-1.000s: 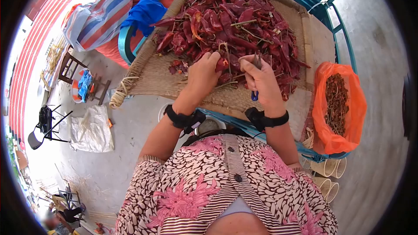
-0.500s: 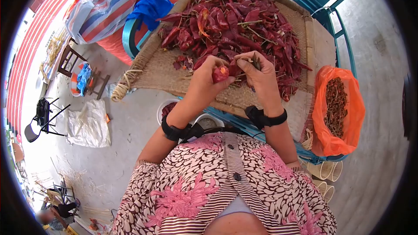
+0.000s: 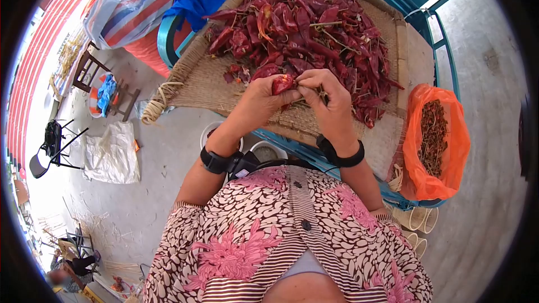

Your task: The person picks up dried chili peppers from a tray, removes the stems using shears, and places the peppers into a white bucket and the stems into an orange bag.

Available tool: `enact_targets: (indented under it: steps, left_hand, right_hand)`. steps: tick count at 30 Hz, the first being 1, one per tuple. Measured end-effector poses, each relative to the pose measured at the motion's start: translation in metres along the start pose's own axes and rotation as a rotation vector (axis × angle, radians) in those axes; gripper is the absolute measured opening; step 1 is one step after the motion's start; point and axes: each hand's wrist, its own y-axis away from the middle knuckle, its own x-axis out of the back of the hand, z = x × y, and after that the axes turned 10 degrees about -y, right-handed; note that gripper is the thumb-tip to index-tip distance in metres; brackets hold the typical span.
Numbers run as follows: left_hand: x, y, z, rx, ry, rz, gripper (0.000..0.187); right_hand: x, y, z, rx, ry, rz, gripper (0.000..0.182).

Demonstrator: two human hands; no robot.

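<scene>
My left hand [image 3: 257, 101] is closed round a dried red chili pepper [image 3: 284, 83], its pale, broken-looking end showing above the fingers. Close against it, my right hand [image 3: 332, 100] pinches with thumb and forefinger at the pepper's other end, where the stem is mostly hidden. A small dark brownish bit, seemingly stems, shows within the curled right fingers. Both hands are over the front edge of a woven tray [image 3: 196, 87]. Just beyond them lies a large heap of dried red chili peppers [image 3: 314, 28].
An orange plastic bag [image 3: 412, 154] of brown dried stems [image 3: 433, 140] hangs at the right. White buckets [image 3: 205, 129] stand below the tray's front edge. A blue cloth [image 3: 196, 4] lies over a teal rail [image 3: 164, 42] at left, beside a striped sheet [image 3: 132, 8].
The right fingertips have come in against the pepper, and the dark bit in that hand is now more hidden. The left hand has turned the pepper slightly and lifted it a little.
</scene>
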Motion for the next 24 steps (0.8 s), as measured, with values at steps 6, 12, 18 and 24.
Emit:
enact_targets:
  steps: [6, 12, 18, 24]
  left_hand:
    - [-0.002, 0.006, 0.01, -0.031, 0.115, -0.07, 0.016]
    - [0.003, 0.005, -0.003, -0.059, 0.296, -0.124, 0.021]
    - [0.005, 0.002, -0.008, -0.027, 0.343, -0.2, 0.026]
    - [0.005, 0.006, -0.013, -0.031, 0.433, -0.253, 0.032]
  right_hand:
    - [0.004, 0.001, -0.02, -0.612, -0.673, 0.122, 0.011]
    - [0.008, 0.004, -0.01, -0.798, -1.197, 0.092, 0.009]
    - [0.013, 0.011, 0.001, -0.893, -1.428, 0.116, 0.01]
    - [0.017, 0.019, 0.008, -0.911, -1.613, -0.014, 0.016]
